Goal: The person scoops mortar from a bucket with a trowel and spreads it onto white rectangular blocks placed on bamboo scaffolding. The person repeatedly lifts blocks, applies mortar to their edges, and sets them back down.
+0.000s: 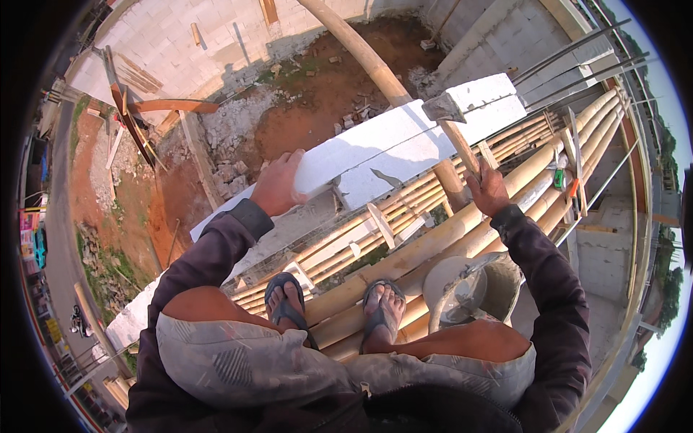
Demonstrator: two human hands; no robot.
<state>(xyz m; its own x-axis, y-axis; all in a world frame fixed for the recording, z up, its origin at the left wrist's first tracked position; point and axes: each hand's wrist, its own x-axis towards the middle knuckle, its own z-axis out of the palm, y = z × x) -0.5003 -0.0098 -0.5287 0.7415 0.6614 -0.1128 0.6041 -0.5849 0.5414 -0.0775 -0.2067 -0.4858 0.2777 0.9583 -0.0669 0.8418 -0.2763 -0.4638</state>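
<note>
My left hand [279, 183] rests on top of a long white lightweight block [361, 150], its fingers spread over the far edge. In my right hand [489, 190] is the wooden handle of a hammer [445, 108]. Its broad grey head lies against the top of the white block row, by the joint with another block [485, 101]. The fingers are wrapped round the handle. Grey mortar shows in the joint on the wall's near side. By my right knee stands a bucket [498, 285] with wet grey mortar and a tool partly hidden inside it.
My sandalled feet stand on thick bamboo poles [404, 270] beside the wall. A spirit level or similar green and orange tool [559, 178] lies on the poles at right. Steel bars [577, 50] stick out at upper right. Beyond the wall is a drop to reddish ground [317, 94] with rubble.
</note>
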